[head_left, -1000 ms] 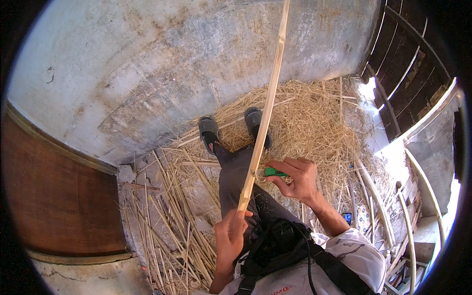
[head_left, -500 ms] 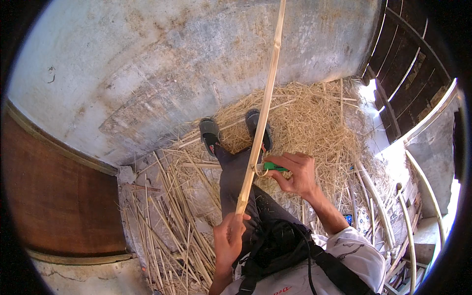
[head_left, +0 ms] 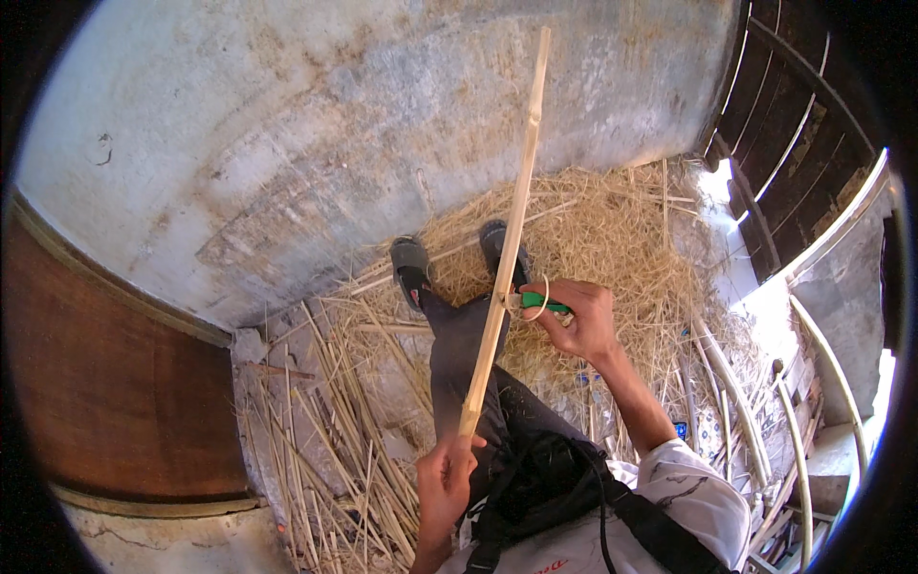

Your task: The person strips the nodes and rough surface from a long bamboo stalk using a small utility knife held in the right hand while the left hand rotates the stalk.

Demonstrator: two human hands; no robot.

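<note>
The left hand (head_left: 446, 476) is clenched around the near end of a pale cane (head_left: 505, 258). Partway up the cane, the right hand (head_left: 577, 319) grips a green-handled knife (head_left: 541, 304) against it. Beyond lie straw (head_left: 612, 239) and a grey wall (head_left: 335, 124).

Wall (head_left: 316, 143): grey, weathered plaster or concrete, blotched with pale and brownish stains, fills the upper part of the view. Reddish-brown panel (head_left: 105, 383) at left, trimmed by a pale edge. Floor: heap of dry straw shavings (head_left: 622, 249) against the wall's foot, loose split cane strips (head_left: 325, 430) scattered lower left. Dark wooden slats (head_left: 794, 124) upper right. Curved pale poles (head_left: 755, 421) at right. Hard sunlight, sharp shadows.
</note>
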